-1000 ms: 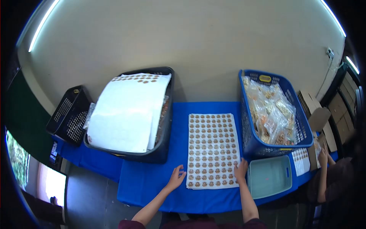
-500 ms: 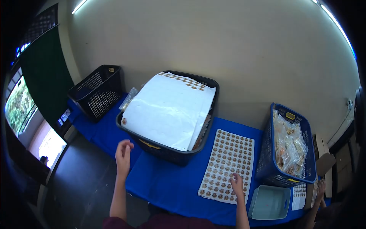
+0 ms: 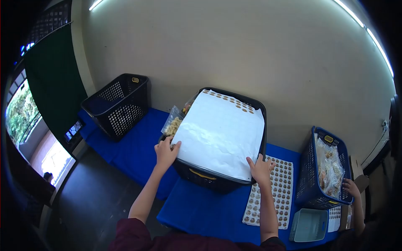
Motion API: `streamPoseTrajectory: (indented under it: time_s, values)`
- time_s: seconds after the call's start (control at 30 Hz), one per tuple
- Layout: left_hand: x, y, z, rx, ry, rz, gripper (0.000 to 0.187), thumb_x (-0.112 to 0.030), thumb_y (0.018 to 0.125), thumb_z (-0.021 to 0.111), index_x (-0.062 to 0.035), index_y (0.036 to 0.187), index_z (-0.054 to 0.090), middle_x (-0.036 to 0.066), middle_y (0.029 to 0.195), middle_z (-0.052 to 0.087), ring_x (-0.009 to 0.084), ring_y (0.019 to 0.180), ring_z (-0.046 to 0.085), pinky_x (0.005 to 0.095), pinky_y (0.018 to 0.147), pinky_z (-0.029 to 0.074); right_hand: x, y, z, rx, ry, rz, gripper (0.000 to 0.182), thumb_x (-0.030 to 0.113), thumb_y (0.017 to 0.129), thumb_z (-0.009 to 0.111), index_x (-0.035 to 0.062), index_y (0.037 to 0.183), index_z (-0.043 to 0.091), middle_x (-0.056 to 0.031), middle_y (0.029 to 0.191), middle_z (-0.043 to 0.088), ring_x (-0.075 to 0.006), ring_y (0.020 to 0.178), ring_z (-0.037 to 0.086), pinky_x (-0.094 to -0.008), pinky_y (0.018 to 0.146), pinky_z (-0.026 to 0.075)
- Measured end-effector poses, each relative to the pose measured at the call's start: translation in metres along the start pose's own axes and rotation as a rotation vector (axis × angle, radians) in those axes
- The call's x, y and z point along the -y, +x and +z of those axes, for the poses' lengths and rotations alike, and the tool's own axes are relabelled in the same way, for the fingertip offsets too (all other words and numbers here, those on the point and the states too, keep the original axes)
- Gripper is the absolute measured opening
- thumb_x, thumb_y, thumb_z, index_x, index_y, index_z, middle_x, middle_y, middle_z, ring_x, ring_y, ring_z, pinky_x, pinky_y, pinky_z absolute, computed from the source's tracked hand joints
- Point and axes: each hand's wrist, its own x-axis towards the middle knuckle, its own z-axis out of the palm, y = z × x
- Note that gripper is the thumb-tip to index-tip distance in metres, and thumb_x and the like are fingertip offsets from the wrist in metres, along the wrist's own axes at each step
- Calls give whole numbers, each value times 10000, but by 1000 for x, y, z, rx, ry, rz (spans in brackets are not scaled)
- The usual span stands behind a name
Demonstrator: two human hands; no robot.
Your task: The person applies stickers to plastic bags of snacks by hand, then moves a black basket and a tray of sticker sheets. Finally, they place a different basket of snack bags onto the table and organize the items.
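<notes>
A large sheet [image 3: 222, 134], mostly white with rows of round brown stickers along its top edge, lies over the black basket [image 3: 222, 188] at the centre. My left hand [image 3: 166, 152] is at the sheet's lower left corner, thumb and fingers closed on the corner area. At the lower right corner my right hand [image 3: 260, 169] touches the sheet's edge by the basket rim, its fingers apart. Clear packets [image 3: 171, 124] of pale pieces stick out at the basket's left side. Under my right forearm lies a sticker sheet [image 3: 281, 188].
On the left stands another black basket [image 3: 121, 113]. To the right are a blue basket [image 3: 307, 175] of clear packets and a grey-green tray [image 3: 310, 226] on the blue cloth [image 3: 201, 213]. Another person's hand [image 3: 351, 188] reaches to the blue basket's right rim.
Both my hands have moved up to the white sheet's lower corners, the right one leaving the sticker sheet. The view has shifted left. The other person's hand has moved to the blue basket.
</notes>
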Motion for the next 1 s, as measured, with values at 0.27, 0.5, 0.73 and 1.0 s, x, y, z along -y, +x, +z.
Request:
streamPoseTrajectory:
  time_s: [0.27,0.5,0.73,1.0]
  values:
    - [-14,13,-37,404,-1211,-382,404,-219,806,611,15,1105,474,73,965,567,117,868,539,244,755,430,-6,-22,6,-237,594,93,602,181,741,625,67,1256,336,-79,903,541,-233,979,450,-447,950,163]
    - [6,16,-35,332,-1279,-244,456,-180,816,591,15,1190,417,91,1054,528,135,938,512,256,797,420,41,-37,-23,317,1517,236,487,8,820,462,-1,1268,272,-159,1086,479,-224,913,543,-325,671,522]
    - [31,13,-66,399,-1472,-190,642,-278,859,516,-35,1347,176,139,1376,204,229,1274,214,340,1031,191,56,-50,-45,198,2035,104,474,-75,777,412,-89,1236,297,-197,1117,460,-242,944,556,-198,706,542]
    - [40,-24,-64,560,-1350,-219,425,-117,884,463,-24,1263,294,109,1240,403,184,1149,407,299,962,319,109,-30,-67,119,1916,-47,471,-53,761,399,-64,1226,327,-186,1121,468,-227,972,538,-279,751,528]
